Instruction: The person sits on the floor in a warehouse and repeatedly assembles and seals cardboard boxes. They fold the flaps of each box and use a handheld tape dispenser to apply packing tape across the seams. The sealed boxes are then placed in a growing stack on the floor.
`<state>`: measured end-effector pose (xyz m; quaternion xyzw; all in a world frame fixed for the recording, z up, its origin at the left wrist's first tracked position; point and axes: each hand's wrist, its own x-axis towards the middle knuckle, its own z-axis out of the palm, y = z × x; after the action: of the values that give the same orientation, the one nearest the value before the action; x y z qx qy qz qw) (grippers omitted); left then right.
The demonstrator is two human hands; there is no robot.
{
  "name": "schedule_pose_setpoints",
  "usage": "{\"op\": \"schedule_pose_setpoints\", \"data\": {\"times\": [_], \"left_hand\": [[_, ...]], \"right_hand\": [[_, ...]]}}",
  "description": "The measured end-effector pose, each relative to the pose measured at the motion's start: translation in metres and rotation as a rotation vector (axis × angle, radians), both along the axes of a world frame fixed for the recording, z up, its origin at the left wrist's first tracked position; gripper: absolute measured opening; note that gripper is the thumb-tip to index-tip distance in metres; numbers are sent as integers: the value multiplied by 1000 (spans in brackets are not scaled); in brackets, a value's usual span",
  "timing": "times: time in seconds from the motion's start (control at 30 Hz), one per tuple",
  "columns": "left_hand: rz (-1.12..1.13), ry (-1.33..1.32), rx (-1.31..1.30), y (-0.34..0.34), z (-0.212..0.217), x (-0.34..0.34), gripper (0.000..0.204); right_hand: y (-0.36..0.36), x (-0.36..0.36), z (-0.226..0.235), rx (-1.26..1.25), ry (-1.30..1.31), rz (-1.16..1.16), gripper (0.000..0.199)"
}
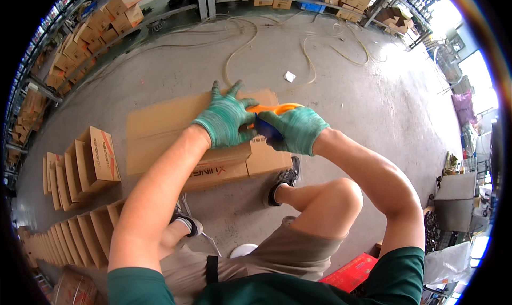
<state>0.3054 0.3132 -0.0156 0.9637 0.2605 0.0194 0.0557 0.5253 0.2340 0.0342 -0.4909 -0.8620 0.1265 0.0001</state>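
A flattened-looking cardboard box (160,126) with open flaps lies on the floor between my feet. On its upper face, near the right end, rests my left hand (226,118) in a green glove, its fingers spread and the thumb side close to an orange and blue tape dispenser (280,109). My right hand (300,130), also gloved in green, wraps round the dispenser's blue part over the box's right end. Whether the tape touches the cardboard is hidden by my hands.
Open cardboard boxes (88,161) stand at the left, with a long row of folded cartons (69,241) nearer me. Pale hoses (306,54) trail over the grey floor beyond. A red box (349,273) is by my right side. Shelving with more boxes (101,25) lines the far side.
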Motion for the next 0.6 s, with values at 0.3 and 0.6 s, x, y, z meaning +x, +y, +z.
{"op": "schedule_pose_setpoints", "data": {"times": [0.3, 0.6], "left_hand": [[35, -17, -33, -5, 1, 4, 29], [43, 81, -34, -7, 7, 0, 28]], "right_hand": [[7, 1, -9, -135, -31, -58, 43], [-4, -24, 16, -326, -95, -256, 51]]}}
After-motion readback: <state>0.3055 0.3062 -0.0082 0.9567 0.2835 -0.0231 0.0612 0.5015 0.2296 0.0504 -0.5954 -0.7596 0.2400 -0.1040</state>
